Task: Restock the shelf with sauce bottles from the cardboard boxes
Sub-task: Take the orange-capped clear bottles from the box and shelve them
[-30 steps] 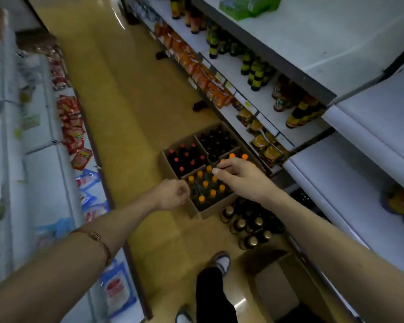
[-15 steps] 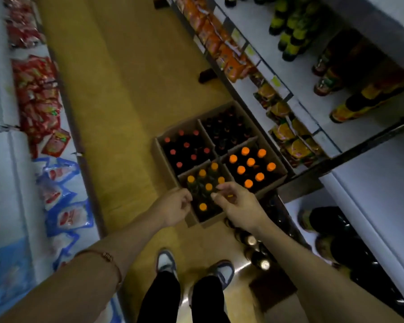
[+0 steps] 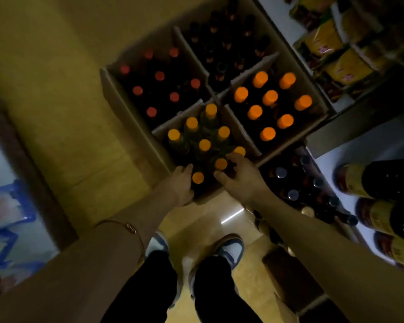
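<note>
Several open cardboard boxes of sauce bottles stand on the floor. The nearest box (image 3: pixel 159 145) holds dark bottles with yellow-orange caps. My left hand (image 3: pixel 181 184) curls round the front bottle (image 3: pixel 198 177) in that box. My right hand (image 3: pixel 241 179) curls round the neighbouring bottle (image 3: pixel 221 163), thumb in front and fingers behind. Neither bottle is lifted out of the box. To the right, another box (image 3: pixel 317 123) holds orange-capped bottles. A third box (image 3: pixel 113 94) holds red-capped bottles. The white lower shelf (image 3: pixel 364 148) on the right carries large dark bottles (image 3: pixel 387 180) with yellow labels.
Loose dark-capped bottles (image 3: pixel 289 183) stand on the floor beside the shelf base. Yellow packets (image 3: pixel 336 61) fill the shelf at top right. Blue and white packets (image 3: pixel 5 206) line the left shelf. My shoes (image 3: pixel 231 249) are just behind the boxes, with another cardboard box (image 3: pixel 289 278) at lower right.
The view has tilted down and moved closer to the boxes. Both hands have dropped from above the caps onto two front bottles in the nearest box.
</note>
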### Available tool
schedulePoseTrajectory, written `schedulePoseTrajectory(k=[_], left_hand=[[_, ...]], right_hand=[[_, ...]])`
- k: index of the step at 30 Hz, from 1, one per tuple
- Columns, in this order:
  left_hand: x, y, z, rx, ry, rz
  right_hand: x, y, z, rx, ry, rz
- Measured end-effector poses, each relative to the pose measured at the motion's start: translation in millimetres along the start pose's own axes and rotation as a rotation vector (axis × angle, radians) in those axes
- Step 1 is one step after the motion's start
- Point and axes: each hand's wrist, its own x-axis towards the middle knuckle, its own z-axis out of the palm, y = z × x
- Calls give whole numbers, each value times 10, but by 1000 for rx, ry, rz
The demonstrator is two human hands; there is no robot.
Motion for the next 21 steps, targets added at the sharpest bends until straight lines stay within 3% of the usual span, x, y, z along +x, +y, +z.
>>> schedulePoseTrajectory(k=[8,11,15,18,21], left_hand=[[594,-143,334,-173,105,149],[684,-203,303,-32,121,225],[750,-171,250,332,-40,261],[827,-181,218,346,-83,284],[919,-202,225,271,-108,297]], right_hand=[[614,372,412,-10,-36,16],[760,475,472,-78,-67,2],[931,628,509,-150,-239,-57],[1067,667,501,-316,-262,-167],[1141,695,514,-330,-152,-223]])
